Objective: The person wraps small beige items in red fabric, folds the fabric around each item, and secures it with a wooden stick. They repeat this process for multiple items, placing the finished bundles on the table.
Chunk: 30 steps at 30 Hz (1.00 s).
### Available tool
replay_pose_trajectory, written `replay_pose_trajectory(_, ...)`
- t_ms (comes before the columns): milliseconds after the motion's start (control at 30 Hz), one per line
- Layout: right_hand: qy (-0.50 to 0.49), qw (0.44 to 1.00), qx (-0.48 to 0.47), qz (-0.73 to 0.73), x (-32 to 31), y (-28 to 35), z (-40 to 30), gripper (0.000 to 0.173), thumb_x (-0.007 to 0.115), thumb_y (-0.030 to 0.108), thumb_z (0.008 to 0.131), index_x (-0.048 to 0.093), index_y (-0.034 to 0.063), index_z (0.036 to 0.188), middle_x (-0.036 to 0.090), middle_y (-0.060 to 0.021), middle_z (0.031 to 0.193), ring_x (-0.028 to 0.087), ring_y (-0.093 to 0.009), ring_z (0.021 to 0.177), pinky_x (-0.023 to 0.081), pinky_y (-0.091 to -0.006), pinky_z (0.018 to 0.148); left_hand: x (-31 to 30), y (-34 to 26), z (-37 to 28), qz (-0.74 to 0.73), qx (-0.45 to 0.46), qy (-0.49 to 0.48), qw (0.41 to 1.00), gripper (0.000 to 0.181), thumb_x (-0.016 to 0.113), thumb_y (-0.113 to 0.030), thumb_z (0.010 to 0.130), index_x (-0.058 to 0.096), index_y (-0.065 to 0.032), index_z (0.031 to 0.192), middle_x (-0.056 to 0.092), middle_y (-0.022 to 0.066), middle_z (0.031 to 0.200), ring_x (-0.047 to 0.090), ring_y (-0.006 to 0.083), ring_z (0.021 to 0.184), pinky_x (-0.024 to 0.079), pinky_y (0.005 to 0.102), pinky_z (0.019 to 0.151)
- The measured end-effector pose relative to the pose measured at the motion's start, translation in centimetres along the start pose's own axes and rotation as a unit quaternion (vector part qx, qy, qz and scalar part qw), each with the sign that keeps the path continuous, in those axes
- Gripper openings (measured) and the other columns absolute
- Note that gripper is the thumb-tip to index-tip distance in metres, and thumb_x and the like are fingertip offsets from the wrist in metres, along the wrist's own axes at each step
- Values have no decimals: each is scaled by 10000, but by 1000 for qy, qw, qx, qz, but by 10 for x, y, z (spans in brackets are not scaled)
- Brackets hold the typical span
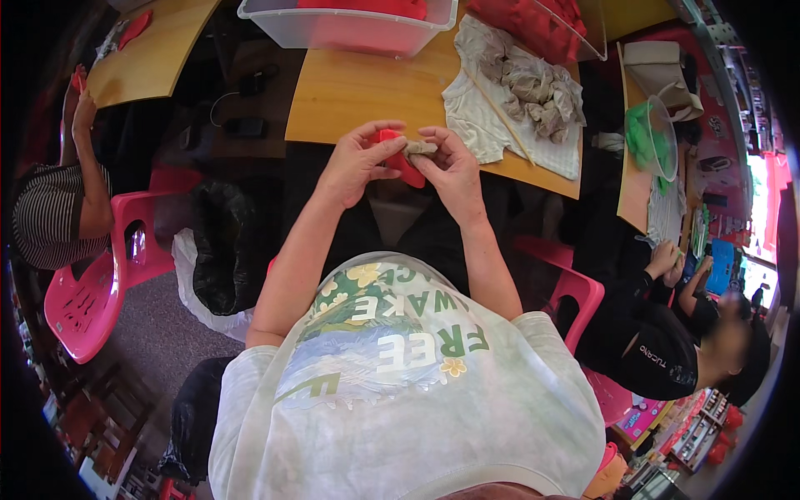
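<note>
My left hand [356, 164] grips a small red fabric piece [409, 172] just in front of the table's near edge. Between the fingers of my right hand [451, 172] is a crumpled grey-beige wad [420, 149], which touches the red piece; whether part of it sits inside the fabric cannot be seen. To the right, a pale cloth [478, 128] lies on the wooden table [362, 94]. On that cloth rest a heap of similar grey-beige crumpled bundles [540, 94] and a thin wooden stick [500, 115].
Two clear plastic bins, one at the back [350, 31] and one at the right [565, 25], hold red pieces. A black-lined bag [225, 250] stands left of me by a pink chair [94, 300]. Other people work at both sides; a tub with green pieces [650, 137] is at right.
</note>
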State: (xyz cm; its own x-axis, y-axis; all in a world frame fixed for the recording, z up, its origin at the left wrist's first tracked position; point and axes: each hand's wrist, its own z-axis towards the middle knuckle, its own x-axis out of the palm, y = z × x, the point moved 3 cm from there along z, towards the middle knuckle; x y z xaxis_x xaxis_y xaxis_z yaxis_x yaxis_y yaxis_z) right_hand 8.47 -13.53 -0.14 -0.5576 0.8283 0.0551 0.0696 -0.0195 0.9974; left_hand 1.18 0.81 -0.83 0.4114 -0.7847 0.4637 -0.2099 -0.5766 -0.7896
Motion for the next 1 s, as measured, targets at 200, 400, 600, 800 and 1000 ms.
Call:
replay_pose_trajectory(200, 81, 997, 1, -16, -8, 0, 0, 195, 618, -30, 836, 621, 4, 1028, 624, -45, 984, 622, -105, 870, 507, -232, 769, -10, -8, 4, 184, 175, 29, 967, 158, 685, -146, 859, 695, -64, 992, 644, 33, 960, 616, 72, 813, 477, 177, 571)
replay_pose_trajectory(400, 118, 971, -116, -173, -2, 19, -1, 196, 646, -20, 809, 666, 29, 997, 571, -79, 976, 602, -152, 835, 502, -239, 698, -2, 5, 6, -128, 105, 48, 985, 113, 653, -120, 880, 691, -44, 954, 670, 49, 914, 616, 62, 717, 492, 169, 552)
replay_pose_trajectory(600, 39, 960, -119, -252, 6, 33, -8, 251, 650, -5, 811, 658, 24, 1060, 568, -102, 980, 604, -192, 875, 501, -272, 729, 9, -3, -1, -138, 84, 25, 987, 177, 651, -132, 885, 666, -18, 1020, 674, 59, 932, 643, 78, 771, 541, 189, 605)
replay_pose_trajectory(800, 80, 990, -45, -106, 7, 12, -5, 210, 632, 20, 846, 652, 0, 1055, 565, -80, 1025, 593, -142, 934, 485, -254, 782, 5, 6, -1, -132, 14, 53, 990, 217, 605, -181, 921, 653, -28, 1068, 642, 61, 1082, 652, 105, 828, 560, 195, 624)
replay_pose_trajectory(1000, 42, 997, 18, 64, 2, -2, 8, 118, 602, 36, 896, 653, -7, 993, 621, -15, 941, 572, -62, 867, 461, -211, 774, 14, 7, -9, -218, 30, 56, 974, 419, 590, -266, 935, 483, -79, 1294, 609, 53, 1118, 632, 128, 915, 560, 271, 697)
